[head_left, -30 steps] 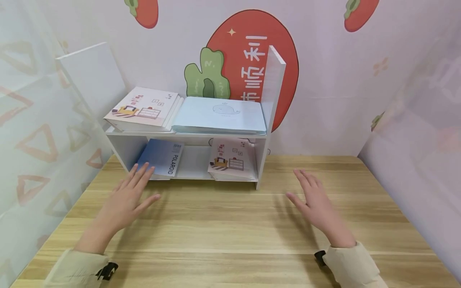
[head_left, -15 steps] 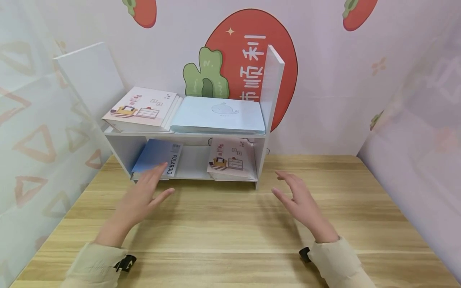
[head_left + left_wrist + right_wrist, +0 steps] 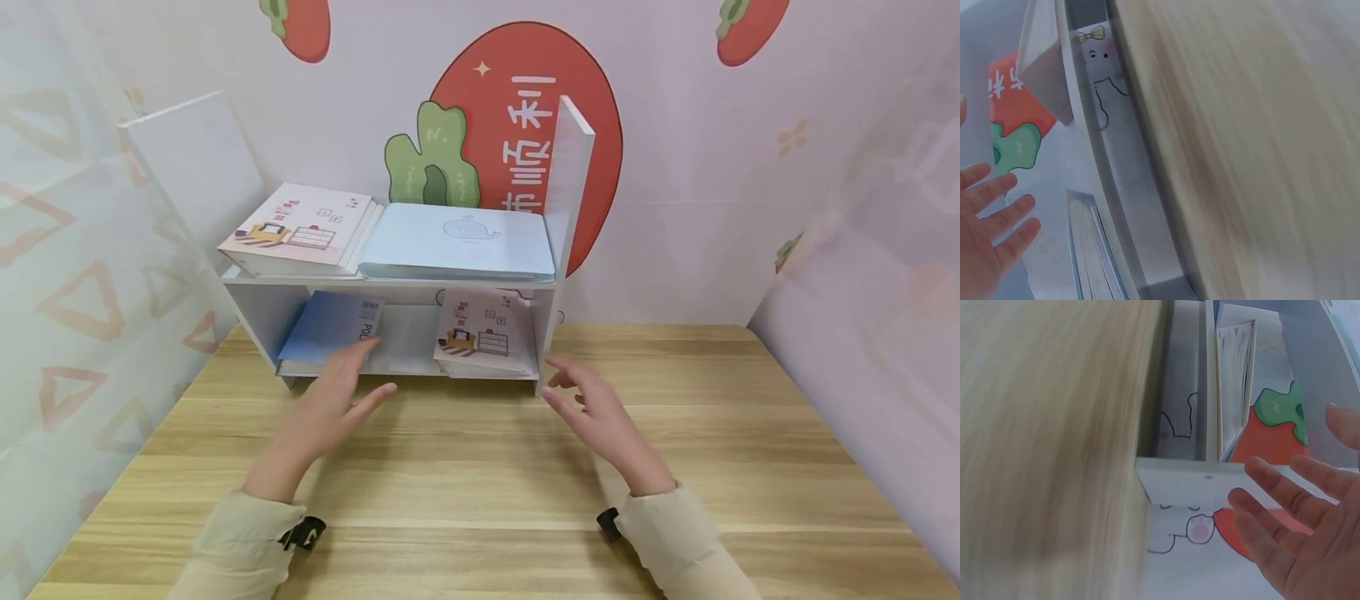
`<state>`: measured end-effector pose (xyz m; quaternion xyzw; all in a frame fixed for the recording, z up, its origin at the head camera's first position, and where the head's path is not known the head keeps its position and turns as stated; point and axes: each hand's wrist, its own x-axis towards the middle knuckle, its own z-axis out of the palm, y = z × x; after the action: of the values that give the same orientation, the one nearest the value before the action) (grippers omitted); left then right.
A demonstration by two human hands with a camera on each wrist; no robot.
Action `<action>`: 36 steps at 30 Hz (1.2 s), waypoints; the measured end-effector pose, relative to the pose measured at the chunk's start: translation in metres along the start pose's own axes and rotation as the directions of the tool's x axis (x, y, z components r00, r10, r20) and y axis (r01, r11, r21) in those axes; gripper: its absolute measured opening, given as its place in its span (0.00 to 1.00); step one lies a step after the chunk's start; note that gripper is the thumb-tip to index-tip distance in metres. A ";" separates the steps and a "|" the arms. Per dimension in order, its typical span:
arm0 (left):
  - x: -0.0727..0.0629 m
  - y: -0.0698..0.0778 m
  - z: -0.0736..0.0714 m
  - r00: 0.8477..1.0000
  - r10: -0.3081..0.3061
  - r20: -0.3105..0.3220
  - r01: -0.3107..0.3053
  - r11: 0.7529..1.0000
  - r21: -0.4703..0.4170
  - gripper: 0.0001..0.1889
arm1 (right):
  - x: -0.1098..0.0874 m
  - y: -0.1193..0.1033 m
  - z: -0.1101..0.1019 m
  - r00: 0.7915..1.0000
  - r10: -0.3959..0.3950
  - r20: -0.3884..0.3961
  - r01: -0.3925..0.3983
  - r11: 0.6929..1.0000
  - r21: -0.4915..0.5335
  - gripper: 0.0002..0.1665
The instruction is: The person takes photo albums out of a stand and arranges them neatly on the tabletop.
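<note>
A white two-tier desktop shelf (image 3: 573, 175) stands at the back of the wooden table. On its lower tier, a blue book marked POLAROID (image 3: 322, 325) lies at the left and a pale pink book (image 3: 483, 329) with furniture drawings at the right. My left hand (image 3: 322, 417) hovers before the blue book, fingers extended and thumb apart, overlapping its corner in the head view. In front of the shelf's right end is my right hand (image 3: 600, 412), fingers loosely bent. Both hands hold nothing; the wrist views show the left palm (image 3: 985, 244) and right palm (image 3: 1316, 556) bare.
The shelf's top board carries several pale books (image 3: 300, 225) at the left and a light blue book (image 3: 457, 242) with a whale drawing at the right. A strawberry-printed curtain (image 3: 675, 167) hangs behind. Bare wooden tabletop (image 3: 465, 500) spreads in front.
Both hands have moved inward toward each other: the left hand rightward across the blue book, the right hand leftward to near the shelf's right end. The books and shelf have stayed put.
</note>
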<state>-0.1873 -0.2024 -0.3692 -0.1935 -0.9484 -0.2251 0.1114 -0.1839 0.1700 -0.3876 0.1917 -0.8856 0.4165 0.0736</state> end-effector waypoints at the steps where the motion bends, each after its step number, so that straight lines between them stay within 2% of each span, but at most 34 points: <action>1: 0.002 0.002 0.002 1.000 -0.001 0.000 0.001 1.000 -0.015 0.40 | 0.001 -0.001 0.001 1.000 0.011 0.006 -0.011 1.000 0.008 0.31; 9: 0.024 0.016 0.012 0.999 0.016 -0.035 -0.019 0.994 -0.105 0.39 | 0.015 -0.010 0.015 0.999 0.038 0.018 -0.038 0.999 -0.038 0.32; 18: 0.043 0.029 0.021 0.999 -0.037 -0.021 0.033 0.983 -0.180 0.39 | 0.027 -0.019 0.020 0.992 0.126 0.028 -0.125 0.991 -0.056 0.32; 24: 0.050 0.036 0.028 0.993 -0.118 -0.007 0.113 0.963 -0.246 0.41 | 0.031 -0.017 0.024 0.990 0.139 0.034 -0.137 0.989 -0.051 0.31; 28: 0.052 0.038 0.033 0.987 -0.162 0.007 0.159 0.954 -0.256 0.41 | 0.032 -0.016 0.025 0.989 0.146 0.038 -0.145 0.989 -0.041 0.31; 36: 0.056 0.042 0.039 0.982 -0.186 0.034 0.188 0.947 -0.262 0.39 | 0.034 -0.010 0.023 0.983 0.174 0.052 -0.171 0.984 -0.050 0.29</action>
<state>-0.2254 -0.1312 -0.3704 -0.1168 -0.9246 -0.3579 0.0584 -0.2108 0.1372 -0.3852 0.1243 -0.9098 0.3957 0.0166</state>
